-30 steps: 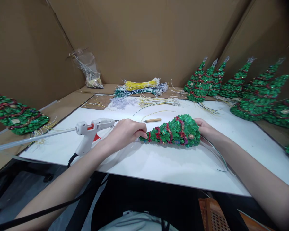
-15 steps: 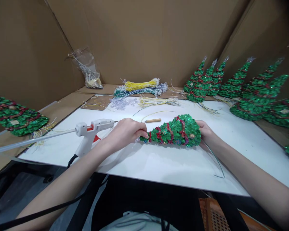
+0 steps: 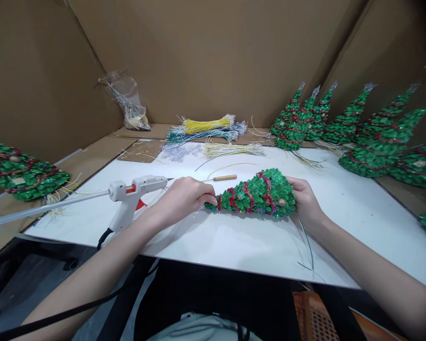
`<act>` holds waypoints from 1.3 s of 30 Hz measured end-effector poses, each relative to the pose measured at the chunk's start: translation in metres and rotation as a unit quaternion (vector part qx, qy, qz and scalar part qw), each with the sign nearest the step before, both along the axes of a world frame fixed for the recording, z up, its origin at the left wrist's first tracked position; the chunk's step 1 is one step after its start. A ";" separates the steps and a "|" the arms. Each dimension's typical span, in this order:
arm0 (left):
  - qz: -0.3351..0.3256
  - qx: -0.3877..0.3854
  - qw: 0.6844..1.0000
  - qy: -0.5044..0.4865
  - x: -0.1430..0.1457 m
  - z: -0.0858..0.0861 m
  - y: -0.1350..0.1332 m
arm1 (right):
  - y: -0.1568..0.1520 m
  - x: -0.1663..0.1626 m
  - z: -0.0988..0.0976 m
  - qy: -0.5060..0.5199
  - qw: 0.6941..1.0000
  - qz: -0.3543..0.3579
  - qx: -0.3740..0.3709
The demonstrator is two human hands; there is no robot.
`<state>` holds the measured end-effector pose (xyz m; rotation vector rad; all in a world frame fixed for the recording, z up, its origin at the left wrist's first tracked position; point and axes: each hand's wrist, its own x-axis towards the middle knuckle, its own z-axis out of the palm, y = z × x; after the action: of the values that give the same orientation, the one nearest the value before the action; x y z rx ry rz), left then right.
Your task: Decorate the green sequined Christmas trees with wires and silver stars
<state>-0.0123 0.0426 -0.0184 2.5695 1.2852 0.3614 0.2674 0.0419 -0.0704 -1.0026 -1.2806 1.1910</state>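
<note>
We held a glittering green, cone-shaped ornamental tree [image 3: 255, 195], banded in red garland, on its side over a smooth white tabletop [image 3: 213, 241]; whether it touched the surface, we could not tell. Our left hand [image 3: 189, 195] pinched the narrow tip between thumb and fingers. Our right hand [image 3: 308, 201] met the broad base, its fingertips hidden, so what they gripped, if anything, went unseen. A thin, dark green wire [image 3: 308, 244] hung from beside that hand toward the table's near edge, where, we judged, a sweep of the right forearm [image 3: 362, 260] could have snagged or bent it. A white plastic glue gun [image 3: 151, 184] pointed its nozzle close by the left hand, a burn risk had it been hot and our knuckles strayed. Behind the tree lay a slim, wooden-handled awl [image 3: 225, 178], its metal shaft aimed toward the same hand, a possible prick for a careless reach. Too tight a pinch, we thought, might have crushed the slender tip.
</note>
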 end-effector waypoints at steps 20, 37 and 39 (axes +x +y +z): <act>0.009 -0.004 1.000 0.021 -0.001 -0.004 -0.004 | 0.000 0.005 -0.017 0.004 0.998 0.007 0.061; 0.000 0.023 0.997 0.078 0.002 -0.003 -0.004 | -0.004 0.000 -0.017 0.027 0.997 0.002 0.066; -0.001 0.028 0.996 0.081 0.002 -0.003 -0.005 | -0.004 -0.002 -0.018 0.040 0.997 -0.006 0.063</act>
<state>-0.0099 0.0380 -0.0209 2.6957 1.3431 0.1931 0.2655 0.0374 -0.0887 -0.8624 -1.2688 1.1147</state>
